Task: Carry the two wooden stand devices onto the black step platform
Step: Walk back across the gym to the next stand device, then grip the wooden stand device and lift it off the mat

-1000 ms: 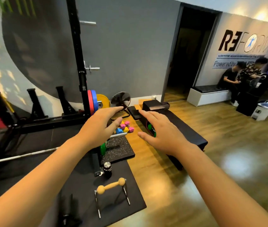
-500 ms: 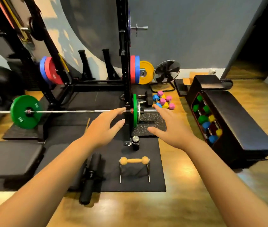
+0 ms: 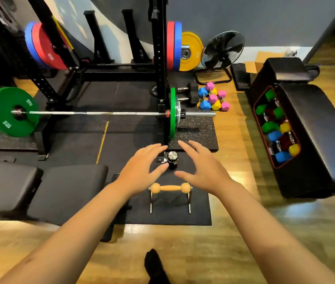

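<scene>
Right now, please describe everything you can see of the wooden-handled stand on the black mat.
The wooden-handled stand has a light, smooth wooden bar with a round knob at each end, lying level across two thin metal legs. The legs end in straight rails that lie flat on the black mat. It stands upright near the mat's front edge. Nothing grips it: the left hand and right hand hover spread open above and beyond it. Only one such stand is visible.
</scene>
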A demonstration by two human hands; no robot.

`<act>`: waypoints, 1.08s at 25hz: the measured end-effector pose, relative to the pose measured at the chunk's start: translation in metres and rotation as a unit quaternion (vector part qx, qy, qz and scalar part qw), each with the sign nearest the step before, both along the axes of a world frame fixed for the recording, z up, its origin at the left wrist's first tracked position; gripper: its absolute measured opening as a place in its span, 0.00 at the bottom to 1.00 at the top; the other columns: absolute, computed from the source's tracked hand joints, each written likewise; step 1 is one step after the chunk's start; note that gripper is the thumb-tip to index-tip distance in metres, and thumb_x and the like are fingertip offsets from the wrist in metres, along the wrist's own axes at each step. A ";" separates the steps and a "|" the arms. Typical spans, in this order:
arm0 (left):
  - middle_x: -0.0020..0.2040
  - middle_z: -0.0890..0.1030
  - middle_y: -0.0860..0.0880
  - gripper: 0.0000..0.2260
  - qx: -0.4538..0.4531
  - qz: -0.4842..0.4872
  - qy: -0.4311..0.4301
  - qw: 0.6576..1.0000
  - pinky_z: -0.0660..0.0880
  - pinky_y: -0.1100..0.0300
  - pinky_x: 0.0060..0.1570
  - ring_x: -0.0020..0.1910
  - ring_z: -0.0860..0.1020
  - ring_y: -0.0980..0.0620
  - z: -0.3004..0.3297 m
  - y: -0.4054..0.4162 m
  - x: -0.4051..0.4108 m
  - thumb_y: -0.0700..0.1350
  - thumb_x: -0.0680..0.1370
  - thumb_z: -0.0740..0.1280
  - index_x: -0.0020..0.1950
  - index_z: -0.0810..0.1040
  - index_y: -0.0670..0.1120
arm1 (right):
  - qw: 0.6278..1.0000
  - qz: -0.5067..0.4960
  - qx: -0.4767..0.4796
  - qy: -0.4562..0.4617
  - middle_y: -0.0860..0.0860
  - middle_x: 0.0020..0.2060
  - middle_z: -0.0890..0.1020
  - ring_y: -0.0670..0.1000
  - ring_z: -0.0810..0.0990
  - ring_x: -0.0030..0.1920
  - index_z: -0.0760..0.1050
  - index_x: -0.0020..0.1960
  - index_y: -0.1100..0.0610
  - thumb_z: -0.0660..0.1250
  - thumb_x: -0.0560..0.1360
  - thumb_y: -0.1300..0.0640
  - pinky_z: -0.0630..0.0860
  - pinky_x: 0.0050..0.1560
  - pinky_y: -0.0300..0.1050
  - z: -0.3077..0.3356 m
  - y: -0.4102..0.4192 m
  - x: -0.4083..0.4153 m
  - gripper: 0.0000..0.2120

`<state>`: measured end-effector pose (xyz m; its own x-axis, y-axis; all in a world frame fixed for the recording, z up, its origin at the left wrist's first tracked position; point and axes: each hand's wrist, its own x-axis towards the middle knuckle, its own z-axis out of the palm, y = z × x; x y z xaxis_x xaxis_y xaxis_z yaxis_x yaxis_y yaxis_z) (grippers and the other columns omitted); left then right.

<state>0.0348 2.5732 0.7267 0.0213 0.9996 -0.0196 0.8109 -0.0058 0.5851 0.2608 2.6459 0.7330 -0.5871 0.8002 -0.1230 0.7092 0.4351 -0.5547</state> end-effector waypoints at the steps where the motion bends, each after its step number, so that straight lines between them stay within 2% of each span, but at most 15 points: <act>1: 0.79 0.68 0.54 0.26 -0.002 0.005 -0.013 1.000 0.62 0.55 0.74 0.78 0.63 0.53 -0.016 0.008 -0.001 0.58 0.82 0.65 0.80 0.66 0.57 | 1.000 0.000 -0.018 -0.007 0.50 0.84 0.57 0.53 0.55 0.83 0.50 0.84 0.36 0.72 0.73 0.32 0.64 0.77 0.54 -0.014 0.009 -0.002 0.47; 5: 0.78 0.68 0.56 0.29 -0.039 0.025 -0.076 0.996 0.63 0.56 0.74 0.77 0.65 0.54 -0.103 0.043 -0.006 0.59 0.80 0.68 0.80 0.65 0.57 | 0.997 0.001 -0.064 -0.034 0.50 0.84 0.57 0.53 0.56 0.83 0.48 0.83 0.36 0.75 0.69 0.30 0.63 0.76 0.51 -0.093 0.053 -0.014 0.53; 9: 0.77 0.69 0.58 0.32 -0.066 0.048 -0.094 0.992 0.64 0.54 0.74 0.76 0.66 0.55 -0.206 0.068 -0.023 0.62 0.76 0.68 0.79 0.66 0.56 | 0.990 -0.056 -0.118 0.048 0.47 0.84 0.55 0.47 0.55 0.82 0.48 0.81 0.30 0.74 0.62 0.26 0.62 0.73 0.40 -0.196 0.079 -0.017 0.55; 11: 0.76 0.70 0.55 0.34 -0.064 0.057 -0.076 0.993 0.63 0.56 0.74 0.76 0.67 0.53 -0.260 0.074 -0.037 0.62 0.75 0.69 0.80 0.66 0.54 | 0.984 -0.075 -0.144 0.079 0.46 0.84 0.54 0.45 0.54 0.83 0.49 0.80 0.29 0.75 0.57 0.25 0.61 0.77 0.44 -0.261 0.082 -0.017 0.58; 12: 0.77 0.70 0.54 0.36 -0.059 0.057 -0.062 0.995 0.61 0.58 0.74 0.76 0.67 0.51 -0.286 0.075 -0.044 0.60 0.75 0.71 0.81 0.64 0.53 | 0.980 -0.083 -0.153 0.094 0.46 0.85 0.54 0.45 0.52 0.83 0.49 0.81 0.30 0.77 0.56 0.26 0.58 0.79 0.47 -0.295 0.082 -0.016 0.61; 13: 0.78 0.69 0.53 0.39 -0.057 0.058 -0.048 0.996 0.60 0.60 0.73 0.76 0.66 0.50 -0.311 0.074 -0.049 0.59 0.74 0.73 0.82 0.61 0.53 | 0.977 -0.092 -0.159 0.105 0.46 0.85 0.54 0.44 0.51 0.83 0.49 0.82 0.31 0.79 0.55 0.28 0.56 0.80 0.46 -0.329 0.078 -0.013 0.63; 16: 0.80 0.65 0.54 0.47 -0.061 0.075 -0.059 0.994 0.57 0.62 0.72 0.78 0.63 0.51 -0.372 0.070 -0.062 0.57 0.72 0.78 0.83 0.53 0.56 | 0.972 -0.112 -0.156 0.133 0.51 0.85 0.55 0.45 0.50 0.84 0.51 0.84 0.40 0.82 0.55 0.30 0.50 0.75 0.31 -0.404 0.070 -0.006 0.66; 19: 0.81 0.63 0.55 0.54 -0.072 0.108 -0.096 0.987 0.57 0.59 0.75 0.79 0.61 0.55 -0.449 0.058 -0.060 0.57 0.67 0.82 0.84 0.50 0.57 | 0.963 -0.142 -0.168 0.157 0.51 0.84 0.55 0.46 0.50 0.84 0.51 0.84 0.43 0.84 0.58 0.38 0.52 0.72 0.25 -0.475 0.061 0.007 0.64; 21: 0.82 0.61 0.53 0.59 -0.077 0.149 -0.121 0.978 0.57 0.56 0.76 0.80 0.59 0.56 -0.503 0.043 -0.056 0.56 0.64 0.84 0.84 0.48 0.58 | 0.959 -0.159 -0.167 0.162 0.49 0.85 0.55 0.46 0.49 0.84 0.49 0.84 0.42 0.85 0.58 0.41 0.53 0.75 0.30 -0.521 0.052 0.020 0.65; 24: 0.84 0.57 0.49 0.63 -0.090 0.213 -0.171 0.958 0.58 0.50 0.78 0.80 0.58 0.58 -0.572 0.022 -0.058 0.55 0.63 0.85 0.84 0.43 0.58 | 0.955 -0.191 -0.159 0.161 0.44 0.85 0.50 0.49 0.45 0.85 0.44 0.85 0.42 0.86 0.58 0.40 0.51 0.83 0.55 -0.582 0.045 0.032 0.69; 25: 0.84 0.55 0.48 0.63 -0.098 0.227 -0.185 0.951 0.59 0.49 0.78 0.80 0.59 0.58 -0.596 0.016 -0.060 0.55 0.63 0.84 0.83 0.41 0.59 | 0.951 -0.207 -0.158 0.163 0.42 0.84 0.48 0.49 0.44 0.85 0.42 0.85 0.43 0.86 0.59 0.39 0.50 0.83 0.58 -0.602 0.044 0.034 0.70; 27: 0.84 0.55 0.48 0.63 -0.121 0.243 -0.197 0.942 0.60 0.48 0.78 0.79 0.61 0.57 -0.639 0.009 -0.064 0.57 0.63 0.84 0.83 0.40 0.60 | 0.935 -0.258 -0.165 0.178 0.40 0.83 0.48 0.45 0.45 0.84 0.39 0.85 0.45 0.86 0.59 0.39 0.51 0.83 0.57 -0.644 0.042 0.035 0.71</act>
